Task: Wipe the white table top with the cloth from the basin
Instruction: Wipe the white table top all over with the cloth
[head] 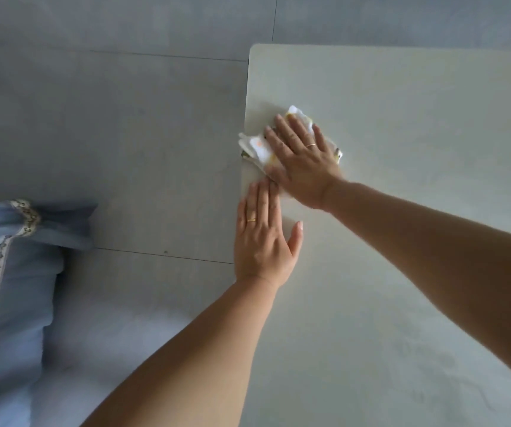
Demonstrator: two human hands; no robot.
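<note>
The cloth lies crumpled at the left edge of the surface, near the far corner, with one fold just over that edge. It is pressed down under the right hand, whose fingers are laid out straight across it. No grip is closed round it, and it is held by downward pressure alone.

The cloth is judged to be soft, light and limp, and perhaps damp, though wetness cannot be confirmed. On so smooth a surface it should slide readily but may bunch or slip from under the palm. It is best controlled through its middle, under a flat palm. If it must be lifted, the bunched centre should be gathered rather than a loose corner.

The left hand rests flat on the surface just beside the edge, close below the right hand. Its fingers are straight, the thumb is spread, and nothing is held.

One cloth, one surface and two hands are counted. A ring is worn on the right hand and another on the left, making two. Beyond the edge, grey floor and one blue cushion are seen. No basin is in view.
</note>
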